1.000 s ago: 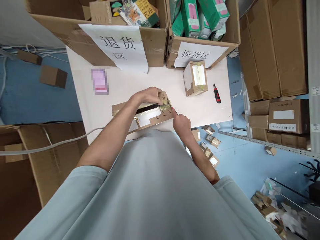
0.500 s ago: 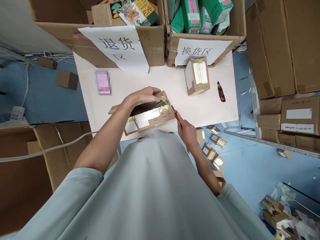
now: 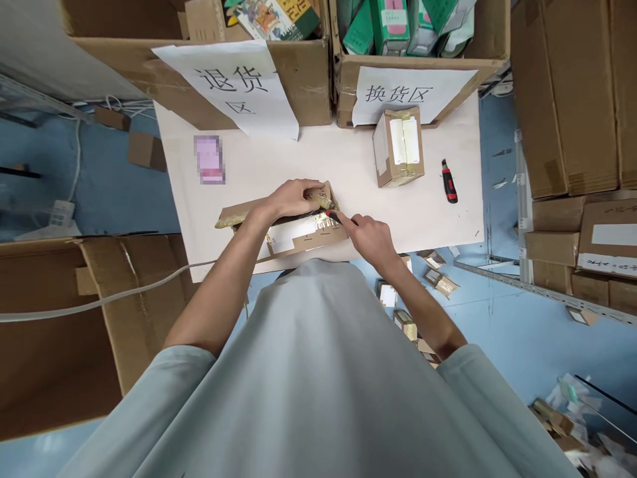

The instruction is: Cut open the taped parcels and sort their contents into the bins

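- Our left grip (image 3: 291,198) was closed on the raised flap (image 3: 236,214) of the long cardboard carton (image 3: 308,240), with the fingers near its right end.
- Our right grip (image 3: 371,237) was closed around the red-and-black cutter (image 3: 333,215), whose front end reached the taped right part of the carton, near our left fingertips. We could not tell whether its blade was in the tape, as that spot was too small to read.
- We had the carton on the table (image 3: 298,159), at the edge nearest our body, lying at a slight slant; white labels and shiny tape showed on the side towards us.
- Beyond our right grip, the small taped box (image 3: 398,149) stood just in front of the right-hand bin (image 3: 344,99), and the spare cutter (image 3: 448,184) lay to the right of that box.
- Towards the left edge of the table we had the pink item (image 3: 210,159), too pixelated to make out.
- Along the far side stood the left-hand bin (image 3: 124,66), with printed books (image 3: 271,20) inside, and the right-hand bin, with green packages (image 3: 391,26) inside; each bore a white paper sign with handwriting.
- To our left, the grey cable (image 3: 144,291) passed over the big open box (image 3: 124,325) towards the table.
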### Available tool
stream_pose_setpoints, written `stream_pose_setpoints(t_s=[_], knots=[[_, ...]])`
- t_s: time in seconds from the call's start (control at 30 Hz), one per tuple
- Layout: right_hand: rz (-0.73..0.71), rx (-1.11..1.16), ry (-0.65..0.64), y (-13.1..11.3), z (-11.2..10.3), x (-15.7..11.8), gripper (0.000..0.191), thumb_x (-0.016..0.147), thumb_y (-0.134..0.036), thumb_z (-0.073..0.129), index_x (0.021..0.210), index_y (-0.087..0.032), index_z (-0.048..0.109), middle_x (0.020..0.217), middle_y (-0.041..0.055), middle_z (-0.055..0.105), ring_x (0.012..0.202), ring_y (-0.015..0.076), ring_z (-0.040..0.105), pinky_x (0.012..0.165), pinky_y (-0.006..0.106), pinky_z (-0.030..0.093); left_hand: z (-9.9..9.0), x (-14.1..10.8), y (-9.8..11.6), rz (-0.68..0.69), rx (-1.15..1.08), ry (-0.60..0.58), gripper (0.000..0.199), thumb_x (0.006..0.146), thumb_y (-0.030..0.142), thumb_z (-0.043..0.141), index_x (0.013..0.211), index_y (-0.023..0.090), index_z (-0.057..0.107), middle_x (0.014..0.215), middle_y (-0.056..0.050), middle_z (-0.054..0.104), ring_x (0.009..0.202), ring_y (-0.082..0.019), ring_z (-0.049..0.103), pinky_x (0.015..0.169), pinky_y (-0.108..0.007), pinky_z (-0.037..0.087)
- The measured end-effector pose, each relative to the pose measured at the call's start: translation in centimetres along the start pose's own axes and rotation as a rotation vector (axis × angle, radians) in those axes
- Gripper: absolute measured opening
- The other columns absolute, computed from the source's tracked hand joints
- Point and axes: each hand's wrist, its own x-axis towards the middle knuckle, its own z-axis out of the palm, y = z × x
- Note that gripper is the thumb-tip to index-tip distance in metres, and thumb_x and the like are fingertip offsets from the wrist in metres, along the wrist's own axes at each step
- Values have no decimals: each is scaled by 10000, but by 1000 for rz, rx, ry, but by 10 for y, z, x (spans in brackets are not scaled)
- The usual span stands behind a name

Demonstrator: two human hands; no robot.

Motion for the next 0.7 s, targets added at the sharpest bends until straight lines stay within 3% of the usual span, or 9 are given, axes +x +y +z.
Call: stream_pose_setpoints(t_s=[0.13,0.27,0.43,0.57,0.63,0.7], knots=[[41,-21,-34,4,3,3,684,1132,-83,337,1772,-314,403,1304,158,740,1125,267,700,820,314,517,5,2,-1,-9,-32,46,839,737,323,765,1575,311,714,1557,-23,733,1370,-331,712,1195,-388,544],[90,-13,-76,4,4,-9,662,1132,-87,378,1746,-325,441,1267,150,757,1084,257,727,806,299,520,-3,0,1,-31,-128,51,708,768,331,741,1474,310,792,1458,-23,793,1324,-319,732,1184,-392,547],[117,123,-43,22,4,-34,524,1193,-270,417,1706,-315,514,1240,121,806,1056,250,769,822,285,532,-17,4,0,-16,-161,17,573,812,368,696,1359,292,849,1388,-26,821,1326,-314,729,1204,-394,531],[201,437,219,55,21,-48,510,1185,-431,428,1642,-269,585,1312,108,828,1070,275,796,902,337,586,-1,8,-10,1,-91,36,869,778,415,761,1627,269,649,1639,-78,662,1495,-361,629,1316,-443,441],[274,584,322,70,37,-47,527,1166,-467,424,1607,-243,607,1250,105,847,1000,286,803,904,375,605,18,5,-15,48,-19,43,1151,740,493,846,1776,226,422,1797,-150,467,1656,-426,440,1406,-523,286],[331,702,369,78,56,-40,541,1146,-497,424,1569,-225,623,1156,95,859,919,284,795,881,394,613,42,0,-17,116,57,38,1453,661,610,942,1839,188,202,1890,-226,218,1753,-514,146,1424,-649,79]])
